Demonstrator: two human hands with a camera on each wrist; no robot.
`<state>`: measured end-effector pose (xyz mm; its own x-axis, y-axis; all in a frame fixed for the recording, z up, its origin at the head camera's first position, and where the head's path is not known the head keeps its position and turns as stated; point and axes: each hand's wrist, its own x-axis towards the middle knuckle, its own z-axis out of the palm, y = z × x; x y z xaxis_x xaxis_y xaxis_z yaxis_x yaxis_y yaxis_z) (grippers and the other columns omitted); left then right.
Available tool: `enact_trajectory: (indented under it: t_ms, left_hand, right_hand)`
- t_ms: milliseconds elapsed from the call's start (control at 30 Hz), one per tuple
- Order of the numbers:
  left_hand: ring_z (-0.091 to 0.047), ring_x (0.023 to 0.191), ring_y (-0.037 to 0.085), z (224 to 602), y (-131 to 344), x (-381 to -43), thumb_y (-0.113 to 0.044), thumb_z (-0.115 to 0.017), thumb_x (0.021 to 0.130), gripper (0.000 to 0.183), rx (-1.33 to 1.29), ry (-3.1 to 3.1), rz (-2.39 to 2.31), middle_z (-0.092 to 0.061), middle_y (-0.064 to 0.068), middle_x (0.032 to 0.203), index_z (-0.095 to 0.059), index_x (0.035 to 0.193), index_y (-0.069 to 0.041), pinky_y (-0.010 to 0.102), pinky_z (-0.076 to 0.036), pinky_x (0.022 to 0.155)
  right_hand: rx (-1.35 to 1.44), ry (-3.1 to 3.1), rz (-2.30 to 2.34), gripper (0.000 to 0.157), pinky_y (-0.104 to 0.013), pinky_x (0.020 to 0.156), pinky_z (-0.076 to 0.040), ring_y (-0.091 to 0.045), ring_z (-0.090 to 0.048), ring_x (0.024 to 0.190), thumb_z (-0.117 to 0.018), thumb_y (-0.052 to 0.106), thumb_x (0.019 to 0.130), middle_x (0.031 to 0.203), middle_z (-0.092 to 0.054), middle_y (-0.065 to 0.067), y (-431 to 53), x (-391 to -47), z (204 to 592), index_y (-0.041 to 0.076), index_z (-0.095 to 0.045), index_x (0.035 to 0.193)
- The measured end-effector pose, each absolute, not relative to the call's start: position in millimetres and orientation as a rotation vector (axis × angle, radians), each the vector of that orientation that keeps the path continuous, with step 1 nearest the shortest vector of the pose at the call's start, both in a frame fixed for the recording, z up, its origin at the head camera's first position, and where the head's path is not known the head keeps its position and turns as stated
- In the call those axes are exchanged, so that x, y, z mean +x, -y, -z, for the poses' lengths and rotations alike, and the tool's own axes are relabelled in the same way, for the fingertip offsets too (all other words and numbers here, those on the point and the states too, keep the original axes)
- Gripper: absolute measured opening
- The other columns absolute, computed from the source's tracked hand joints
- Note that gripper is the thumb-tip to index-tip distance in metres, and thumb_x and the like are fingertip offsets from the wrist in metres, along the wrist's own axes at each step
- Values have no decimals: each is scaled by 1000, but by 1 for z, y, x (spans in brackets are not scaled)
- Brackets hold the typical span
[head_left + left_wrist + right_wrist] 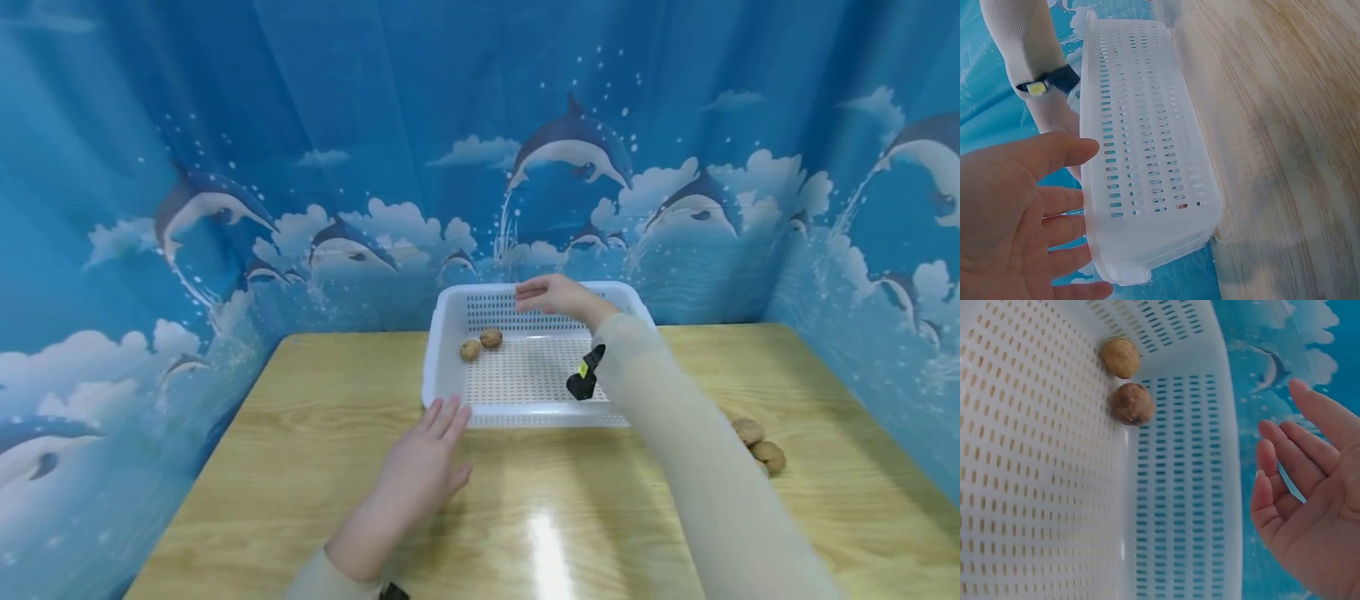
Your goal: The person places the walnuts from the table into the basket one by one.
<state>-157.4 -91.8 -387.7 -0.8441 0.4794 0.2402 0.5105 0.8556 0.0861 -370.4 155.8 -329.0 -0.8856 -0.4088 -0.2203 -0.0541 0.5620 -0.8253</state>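
Observation:
A white perforated plastic basket (540,410) stands at the table's far edge. Two walnuts, one paler (470,350) and one browner (491,338), lie inside by its left end. My left hand (423,462) is at the basket's front left corner with fingers extended; whether the fingertips touch the rim I cannot tell. Over the far side of the basket is my right hand (555,297), and its palm, seen in the right wrist view, holds nothing. On the table, a small group of walnuts (769,457) lies to the right, partly covered by my right sleeve.
The wooden table (300,467) backs onto a blue curtain (420,92) printed with dolphins, close behind the basket. A black strap device (585,379) on my right wrist hangs above the basket floor.

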Motion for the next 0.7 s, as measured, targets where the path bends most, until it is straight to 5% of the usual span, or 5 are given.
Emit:
enact_trajectory:
  t_ms: [700]
  left_hand:
    - [-34,131,37,386,92,-155,-32,-72,81,72,-751,2868,251,-34,17,145,-42,138,-2,51,-38,100]
  right_hand:
    - [-371,-2495,1249,67,-48,104,-35,-30,-41,127,-65,38,86,141,-43,-12,-238,-287,333,8,-40,141]
